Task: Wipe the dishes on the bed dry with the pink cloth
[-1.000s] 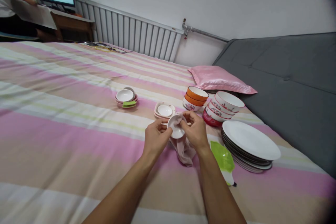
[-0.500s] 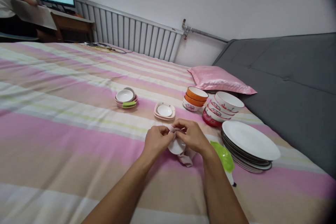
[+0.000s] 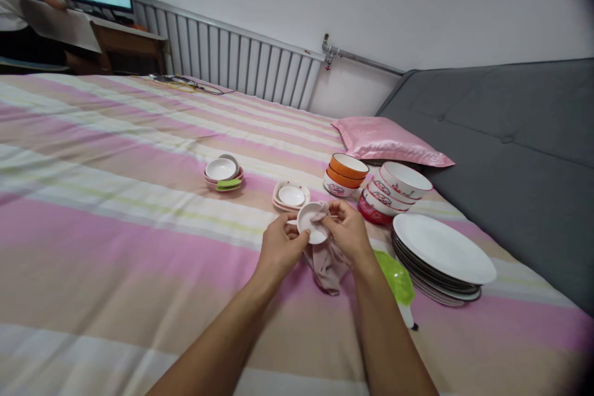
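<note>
Between my hands a small white dish is tilted up, its inside facing me. My left hand grips its left edge, thumb on the near rim. A pale pink cloth is pinched in my right hand, which presses part of it against the dish's inside. The rest of the cloth hangs down toward the bedspread. Just beyond the dish, a small white saucer rests on stacked squarish dishes. Close to my right forearm lies a green leaf-shaped dish.
Stacked plates stand at right, with patterned bowls and orange bowls behind. Small dishes sit left of centre on the striped bedspread. A pink pillow leans by the grey headboard. A person sits at a desk.
The small white dish has been raised and turned so its inside faces me. My right hand has moved to its right side with the cloth, and more of the cloth hangs below.
</note>
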Available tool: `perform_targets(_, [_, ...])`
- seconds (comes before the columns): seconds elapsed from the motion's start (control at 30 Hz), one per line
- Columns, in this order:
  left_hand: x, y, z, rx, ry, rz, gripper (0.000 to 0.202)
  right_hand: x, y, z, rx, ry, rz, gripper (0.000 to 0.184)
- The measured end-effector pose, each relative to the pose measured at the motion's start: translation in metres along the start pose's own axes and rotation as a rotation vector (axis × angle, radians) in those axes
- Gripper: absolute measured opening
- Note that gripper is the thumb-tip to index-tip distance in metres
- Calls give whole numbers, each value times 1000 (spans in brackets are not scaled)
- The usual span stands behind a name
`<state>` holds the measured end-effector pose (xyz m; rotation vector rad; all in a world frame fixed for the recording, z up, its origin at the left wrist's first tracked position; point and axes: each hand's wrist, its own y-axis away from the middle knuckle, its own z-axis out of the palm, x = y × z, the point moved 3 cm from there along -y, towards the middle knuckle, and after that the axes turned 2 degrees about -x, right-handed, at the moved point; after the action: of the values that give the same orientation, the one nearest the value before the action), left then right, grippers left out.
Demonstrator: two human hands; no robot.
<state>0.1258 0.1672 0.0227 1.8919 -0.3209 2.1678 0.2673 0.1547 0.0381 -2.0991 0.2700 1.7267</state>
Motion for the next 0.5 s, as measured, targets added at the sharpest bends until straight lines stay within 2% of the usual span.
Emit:
perform_targets(0.13, [4, 2, -1, 29, 50, 57, 37, 1, 2, 2, 10, -63, 47, 30])
perform_targets(0.23, [7, 3, -1, 1, 57, 110, 34, 0, 2, 1, 10, -34, 34, 30])
perform_targets(0.5, [10, 3, -1, -9, 61, 48, 42, -5, -1, -1, -27, 136, -108, 21])
